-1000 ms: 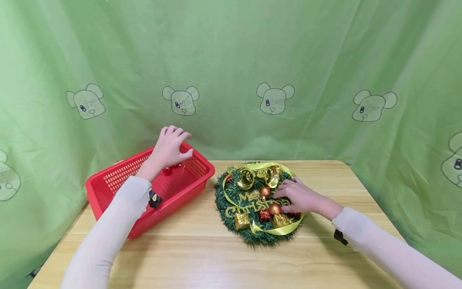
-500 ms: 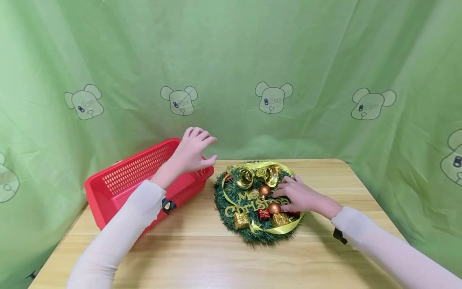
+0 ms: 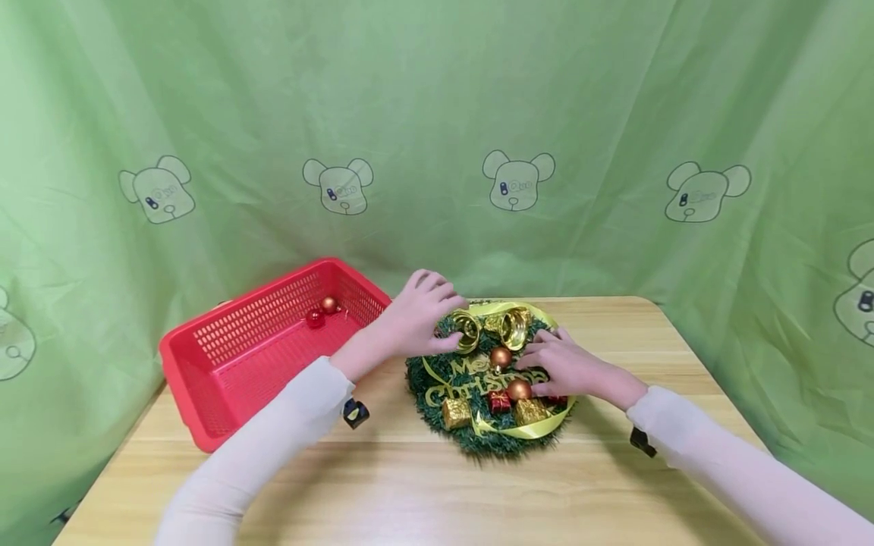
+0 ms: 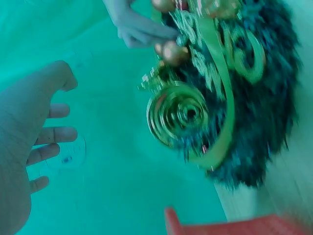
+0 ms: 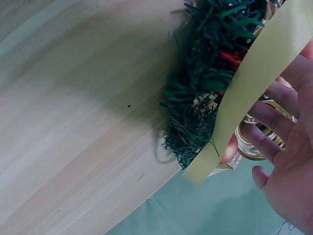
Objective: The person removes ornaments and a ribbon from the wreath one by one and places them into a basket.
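Note:
A green tinsel Christmas wreath lies on the table, dressed with gold bells, copper baubles, small wrapped gift boxes, a yellow ribbon and gold "Merry Christmas" lettering. Over its upper left edge hovers my left hand, fingers loosely bent and holding nothing; the left wrist view shows a gap between that hand and the bell. My right hand rests at the wreath's right side, fingers spread beside the baubles. In the right wrist view the ribbon partly covers its fingertips.
A red plastic basket with slotted sides stands on the left of the wooden table. Inside it lie a red bauble and a copper bauble. A green curtain hangs behind the table.
My left hand has moved right, from above the basket to over the wreath's upper left edge, uncovering the baubles in the basket. The right hand has stayed at the wreath.

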The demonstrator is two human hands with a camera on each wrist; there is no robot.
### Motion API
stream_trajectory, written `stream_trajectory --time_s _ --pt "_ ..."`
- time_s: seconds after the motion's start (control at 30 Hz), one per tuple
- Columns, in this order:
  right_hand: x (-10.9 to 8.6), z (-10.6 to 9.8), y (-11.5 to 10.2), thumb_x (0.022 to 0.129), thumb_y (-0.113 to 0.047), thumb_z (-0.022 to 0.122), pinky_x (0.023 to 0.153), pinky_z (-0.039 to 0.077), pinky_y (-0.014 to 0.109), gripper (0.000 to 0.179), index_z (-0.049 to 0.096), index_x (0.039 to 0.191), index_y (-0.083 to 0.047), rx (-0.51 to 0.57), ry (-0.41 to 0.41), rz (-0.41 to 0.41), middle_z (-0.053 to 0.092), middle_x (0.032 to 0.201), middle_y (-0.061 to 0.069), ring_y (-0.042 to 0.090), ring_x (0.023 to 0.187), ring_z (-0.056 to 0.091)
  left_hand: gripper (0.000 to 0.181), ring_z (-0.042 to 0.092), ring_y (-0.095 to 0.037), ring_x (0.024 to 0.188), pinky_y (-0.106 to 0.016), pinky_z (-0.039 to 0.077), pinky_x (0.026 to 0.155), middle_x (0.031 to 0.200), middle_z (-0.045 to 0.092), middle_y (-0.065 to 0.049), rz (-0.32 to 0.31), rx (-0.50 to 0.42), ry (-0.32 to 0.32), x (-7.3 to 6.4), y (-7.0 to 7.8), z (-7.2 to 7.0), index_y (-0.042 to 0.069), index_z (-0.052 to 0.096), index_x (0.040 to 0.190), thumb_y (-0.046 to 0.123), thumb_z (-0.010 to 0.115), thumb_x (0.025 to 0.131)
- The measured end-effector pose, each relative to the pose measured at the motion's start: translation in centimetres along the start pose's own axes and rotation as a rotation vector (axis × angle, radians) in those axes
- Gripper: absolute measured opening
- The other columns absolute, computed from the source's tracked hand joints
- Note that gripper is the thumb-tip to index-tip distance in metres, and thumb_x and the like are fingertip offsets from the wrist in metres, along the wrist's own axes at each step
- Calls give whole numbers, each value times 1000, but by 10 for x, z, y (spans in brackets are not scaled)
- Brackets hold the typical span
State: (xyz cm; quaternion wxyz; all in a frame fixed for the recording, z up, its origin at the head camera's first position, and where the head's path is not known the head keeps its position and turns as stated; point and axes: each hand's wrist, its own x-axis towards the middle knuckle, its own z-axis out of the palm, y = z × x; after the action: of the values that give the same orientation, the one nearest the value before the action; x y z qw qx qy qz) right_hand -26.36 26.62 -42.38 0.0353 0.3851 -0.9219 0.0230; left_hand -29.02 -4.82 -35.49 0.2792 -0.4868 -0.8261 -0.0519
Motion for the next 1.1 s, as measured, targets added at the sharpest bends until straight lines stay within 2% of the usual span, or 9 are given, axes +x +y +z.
stream_trajectory --time_s 0.27,0.57,0.9,1.1 --pt "1 1 1 76 -31 86 90 39 53 42 76 114 -16 -6 -4 4 75 111 1 17 98 52 42 55 -23 118 -49 37 112 116 68 -1 19 -36 -29 16 25 8 18 67 122 43 69 89" --pt "1 2 3 76 -34 85 91 39 53 42 77 114 -16 -16 -10 3 75 112 0 18 100 54 41 54 -20 119 -46 39 110 118 67 3 84 -52 -97 29 46 27 23 67 125 41 66 89" --pt "2 3 2 77 -36 85 90 39 54 41 77 113 -17 10 -11 1 75 116 2 17 96 53 50 52 -18 121 -47 36 114 121 66 3 86 -111 -193 34 63 46 22 65 131 47 70 89" --pt "2 2 2 79 -35 84 93 40 58 41 77 114 -16 32 -34 23 75 113 0 18 98 54 51 51 -17 118 -43 38 112 119 65 5 87 -67 -246 34 71 55 24 64 132 53 66 90"
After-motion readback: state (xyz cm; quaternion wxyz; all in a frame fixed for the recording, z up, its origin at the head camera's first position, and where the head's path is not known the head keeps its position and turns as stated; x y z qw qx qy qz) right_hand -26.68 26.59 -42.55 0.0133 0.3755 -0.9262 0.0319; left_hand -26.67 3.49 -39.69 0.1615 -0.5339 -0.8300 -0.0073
